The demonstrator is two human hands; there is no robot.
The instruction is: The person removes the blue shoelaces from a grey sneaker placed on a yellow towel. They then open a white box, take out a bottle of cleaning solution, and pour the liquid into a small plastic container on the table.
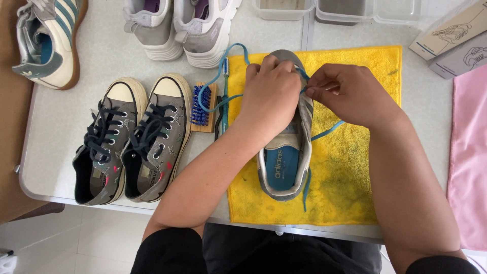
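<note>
a pale table point(61, 127) carries everything, and on it a yellow towel point(355, 167), smudged dark in places, lies spread under the work. to the right a pink cloth point(469, 152) hangs over the table edge. on the towel sits a grey sneaker point(284, 167) with a blue insole, toe pointing away from the person. a blue lace point(225, 91) runs through it: one end loops out to the left past the toe, another trails across the towel to the right, and a short end hangs by the heel.

the left hand point(269, 96) is clamped over the front of the sneaker, fingers curled down around it. the right hand point(345, 94) pinches the lace between thumb and fingertips just beside the eyelets. as a judgement, the lacing looks partway: loose lengths lie outside the shoe, and the hands hide how many eyelets are threaded.

left of the towel, a pair of grey canvas shoes point(129, 142) stands fully laced in dark laces. a grey pair point(180, 28) and one striped shoe point(45, 40) sit further back. a blue-bristled brush point(203, 107) and a toothbrush point(223, 96) lie between towel and canvas shoes.

at the far edge, clear plastic tubs point(337, 10) show something dull inside; what it is cannot be told. two closed boxes point(454, 38) lie at the right corner.
</note>
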